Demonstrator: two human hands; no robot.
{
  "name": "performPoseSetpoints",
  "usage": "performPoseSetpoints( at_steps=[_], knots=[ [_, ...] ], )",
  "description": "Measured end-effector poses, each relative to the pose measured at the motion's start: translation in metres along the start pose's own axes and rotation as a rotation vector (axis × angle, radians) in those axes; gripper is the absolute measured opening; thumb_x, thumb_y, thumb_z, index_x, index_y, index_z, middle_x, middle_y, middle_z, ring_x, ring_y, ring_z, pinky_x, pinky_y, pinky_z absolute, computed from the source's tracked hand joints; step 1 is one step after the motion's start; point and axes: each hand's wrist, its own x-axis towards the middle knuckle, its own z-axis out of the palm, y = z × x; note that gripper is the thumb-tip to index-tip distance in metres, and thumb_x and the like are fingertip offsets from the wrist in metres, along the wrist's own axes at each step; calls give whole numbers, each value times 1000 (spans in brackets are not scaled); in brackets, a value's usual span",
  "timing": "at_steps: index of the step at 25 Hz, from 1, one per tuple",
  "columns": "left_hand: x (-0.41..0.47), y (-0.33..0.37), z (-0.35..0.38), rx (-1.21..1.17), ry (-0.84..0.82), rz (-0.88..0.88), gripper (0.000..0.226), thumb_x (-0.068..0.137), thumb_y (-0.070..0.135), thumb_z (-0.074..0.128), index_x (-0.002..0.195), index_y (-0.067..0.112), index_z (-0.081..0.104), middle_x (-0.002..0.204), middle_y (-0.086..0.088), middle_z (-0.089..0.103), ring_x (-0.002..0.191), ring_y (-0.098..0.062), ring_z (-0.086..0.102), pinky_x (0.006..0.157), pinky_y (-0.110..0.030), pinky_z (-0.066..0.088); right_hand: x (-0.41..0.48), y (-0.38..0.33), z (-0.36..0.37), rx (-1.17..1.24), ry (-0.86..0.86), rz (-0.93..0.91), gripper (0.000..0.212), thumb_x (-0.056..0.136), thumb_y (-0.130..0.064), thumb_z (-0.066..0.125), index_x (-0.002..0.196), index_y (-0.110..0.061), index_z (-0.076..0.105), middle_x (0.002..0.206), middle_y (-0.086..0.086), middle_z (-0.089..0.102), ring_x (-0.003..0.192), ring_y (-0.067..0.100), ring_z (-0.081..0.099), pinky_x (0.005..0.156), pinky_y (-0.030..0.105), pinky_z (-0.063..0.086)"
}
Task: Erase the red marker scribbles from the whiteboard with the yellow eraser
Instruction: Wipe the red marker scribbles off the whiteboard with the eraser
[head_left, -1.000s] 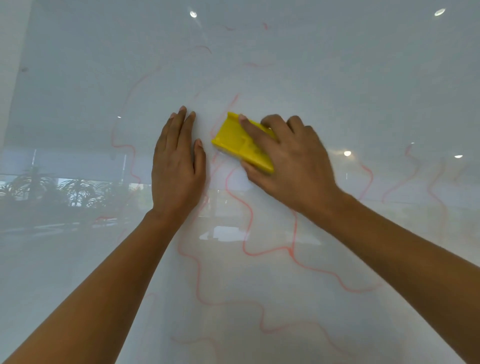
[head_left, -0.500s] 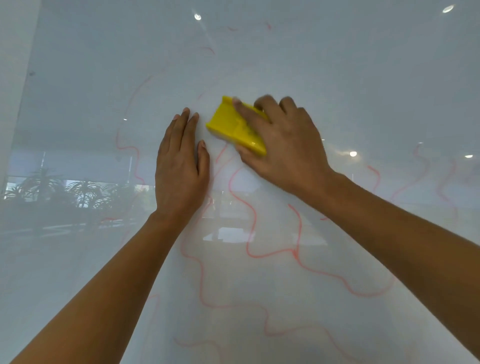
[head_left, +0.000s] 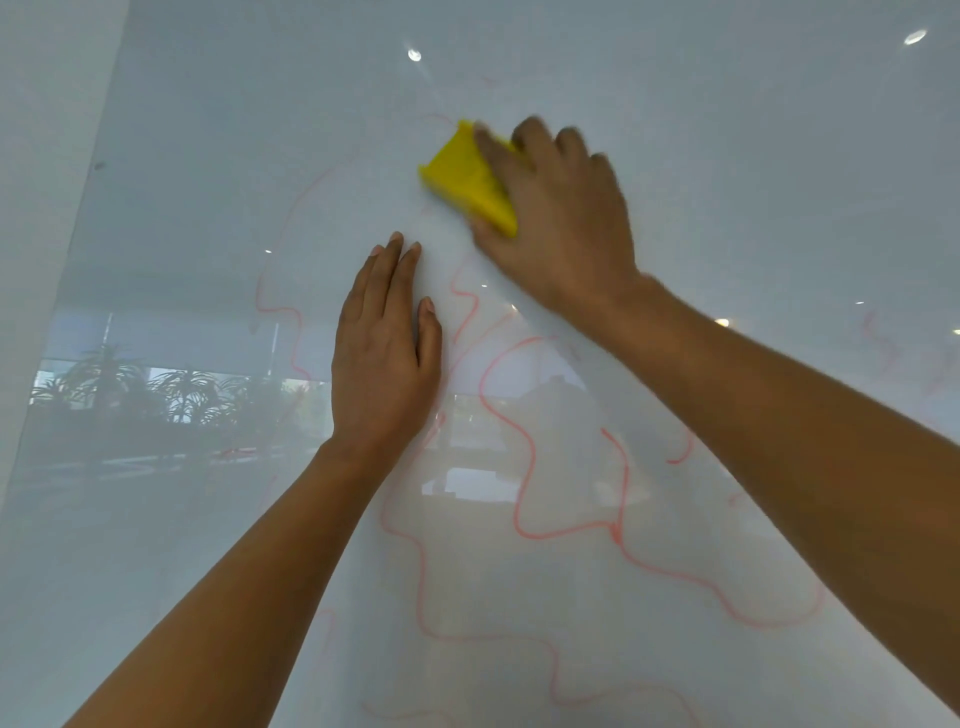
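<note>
A glossy whiteboard (head_left: 727, 156) fills the view. Wavy red marker scribbles (head_left: 524, 452) run across its middle and lower part, with fainter red traces at the left and far right. My right hand (head_left: 561, 223) presses the yellow eraser (head_left: 465, 179) flat against the board, above and to the right of my left hand; the hand is blurred by motion. My left hand (head_left: 384, 353) lies flat on the board with fingers together and holds nothing. The patch of board just below the eraser looks wiped pale.
The board's left edge (head_left: 88, 208) meets a pale wall at the left. Reflections of ceiling lights (head_left: 414, 54) and of plants behind a window (head_left: 171, 395) show on the shiny surface.
My right hand has slid the eraser upward along the board, away from my left hand. Red lines near the earlier eraser position have faded. The left hand stays pressed in place.
</note>
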Motion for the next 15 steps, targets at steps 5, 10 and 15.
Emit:
performPoseSetpoints(
  at_steps=[5,10,15],
  knots=[
    [-1,0,0,-9,-10,-3,51,96,27,29,142,8,37,151,-7,34,140,-20,27,114,-24,16,-4,55,-15,-137,42,110,61,87,-41,50,141,-17,37,127,19,48,107,40,47,78,45,40],
    [-2,0,1,-4,2,-8,50,96,27,29,142,9,36,151,-6,34,140,-18,26,113,-18,11,59,73,2,-146,103,521,61,92,-41,47,144,-15,30,144,13,34,127,36,34,97,48,33],
    [-1,1,1,2,-1,-11,51,96,28,28,142,10,36,151,-6,34,140,-18,26,113,-20,12,62,23,9,-8,6,143,62,88,-39,48,144,-17,32,140,14,38,122,36,38,92,44,35]
  ],
)
